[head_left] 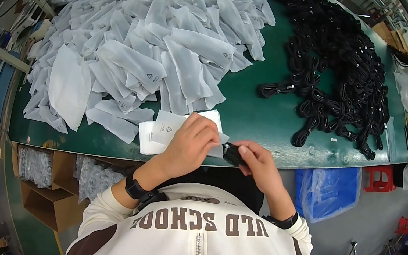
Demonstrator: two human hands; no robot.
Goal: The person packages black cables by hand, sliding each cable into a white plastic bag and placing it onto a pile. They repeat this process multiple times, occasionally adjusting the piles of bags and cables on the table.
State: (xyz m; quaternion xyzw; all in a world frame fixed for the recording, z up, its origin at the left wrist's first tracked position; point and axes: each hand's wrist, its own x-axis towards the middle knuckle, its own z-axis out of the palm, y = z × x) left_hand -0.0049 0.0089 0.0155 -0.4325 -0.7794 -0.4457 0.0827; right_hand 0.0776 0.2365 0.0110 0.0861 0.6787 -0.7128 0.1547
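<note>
- Hands near each other at the green-topped desk's (265, 122) near edge: left hand (192, 140) pinching a frosted translucent pouch (215, 151), right hand (261, 166) clamped on a bundled black cable (232, 154) meeting it.
- Left: a broad heap of frosted grey-white pouches (135, 55) blocks the far side; a flat white stack (145, 139) lies just beside the left hand.
- Middle: bare green surface opens ahead.
- Right: piled black coiled cables (353, 77); below the edge, a blue plastic bin (303, 182).

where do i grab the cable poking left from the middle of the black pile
Likely its left end, from the left across bare table: the cable lies roughly sideways, that end jutting free, its right end meeting the pile.
</note>
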